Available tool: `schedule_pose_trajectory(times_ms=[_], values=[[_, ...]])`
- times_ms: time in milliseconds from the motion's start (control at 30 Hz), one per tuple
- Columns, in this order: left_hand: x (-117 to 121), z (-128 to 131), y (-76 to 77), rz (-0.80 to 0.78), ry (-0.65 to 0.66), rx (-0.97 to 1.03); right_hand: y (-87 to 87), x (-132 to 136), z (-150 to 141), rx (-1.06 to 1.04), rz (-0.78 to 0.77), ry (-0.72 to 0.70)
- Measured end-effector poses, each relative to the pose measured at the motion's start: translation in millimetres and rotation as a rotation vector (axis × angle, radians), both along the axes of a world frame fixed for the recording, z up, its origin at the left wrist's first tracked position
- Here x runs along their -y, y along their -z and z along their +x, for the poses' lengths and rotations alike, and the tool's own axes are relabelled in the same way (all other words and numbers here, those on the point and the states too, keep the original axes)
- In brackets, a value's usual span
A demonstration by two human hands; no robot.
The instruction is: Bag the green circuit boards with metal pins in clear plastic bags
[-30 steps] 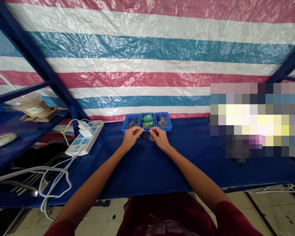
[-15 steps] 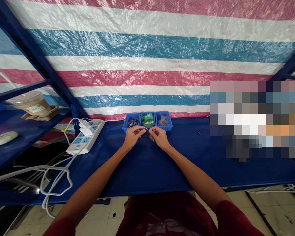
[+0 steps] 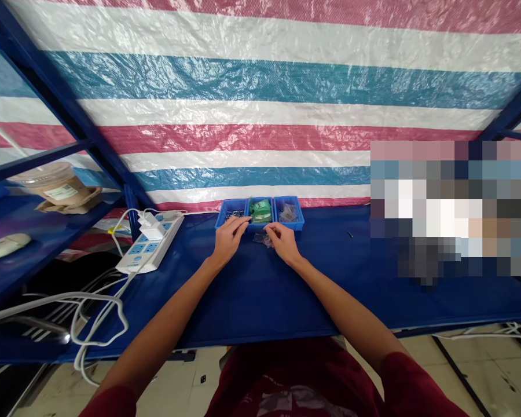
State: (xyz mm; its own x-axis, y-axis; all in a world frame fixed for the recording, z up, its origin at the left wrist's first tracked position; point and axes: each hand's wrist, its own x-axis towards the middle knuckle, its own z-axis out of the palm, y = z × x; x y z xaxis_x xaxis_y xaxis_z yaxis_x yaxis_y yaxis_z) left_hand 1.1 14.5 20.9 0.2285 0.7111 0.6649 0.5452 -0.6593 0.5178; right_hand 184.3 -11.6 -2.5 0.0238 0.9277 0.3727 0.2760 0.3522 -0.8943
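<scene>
Three small blue bins stand in a row at the back of the blue table: the left bin [image 3: 231,209] holds small dark metal pins, the middle bin [image 3: 260,211] green parts, the right bin [image 3: 289,212] greyish pieces in clear wrap. My left hand [image 3: 229,236] lies with its fingers stretched forward to the left bin's front rim. My right hand [image 3: 283,242] is curled in a pinch just in front of the middle bin, and what it holds is too small to name. Small clear bags [image 3: 263,238] lie on the table between my hands.
A white power strip [image 3: 150,250] with a plugged charger and looping white cables [image 3: 96,313] sits at the left. The left shelf carries a lidded drink cup [image 3: 56,184] and a white mouse [image 3: 5,245]. A small dark pin [image 3: 349,234] lies to the right. A striped tarp hangs behind.
My hands were pinched together on a small part in front of the bins. My left hand has since moved away forward to the left bin, and my right hand stays put.
</scene>
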Motion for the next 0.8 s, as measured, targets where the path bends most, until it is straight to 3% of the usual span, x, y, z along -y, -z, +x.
schedule_pose_trajectory(times_ms=[167, 267, 400, 600, 800], values=[[-13.8, -16.5, 4.8, 0.183, -0.261, -0.151, -2.6, 2.8, -0.6, 0.045, 0.021, -0.017], [-23.0, -25.7, 10.5, 0.163, -0.398, -0.261, -2.9, 3.4, -1.2, 0.074, 0.042, -0.019], [-28.9, -28.2, 15.6, 0.106, -0.450, -0.358, -2.3, 3.0, -0.7, 0.104, 0.052, -0.010], [-23.6, -21.2, 13.4, 0.144, -0.372, -0.319, -1.8, 0.1, 3.2, 0.247, 0.045, 0.093], [-15.3, -9.1, 20.5, 0.155, -0.015, -0.499, -7.2, -2.1, 9.8, 0.563, -0.119, 0.263]])
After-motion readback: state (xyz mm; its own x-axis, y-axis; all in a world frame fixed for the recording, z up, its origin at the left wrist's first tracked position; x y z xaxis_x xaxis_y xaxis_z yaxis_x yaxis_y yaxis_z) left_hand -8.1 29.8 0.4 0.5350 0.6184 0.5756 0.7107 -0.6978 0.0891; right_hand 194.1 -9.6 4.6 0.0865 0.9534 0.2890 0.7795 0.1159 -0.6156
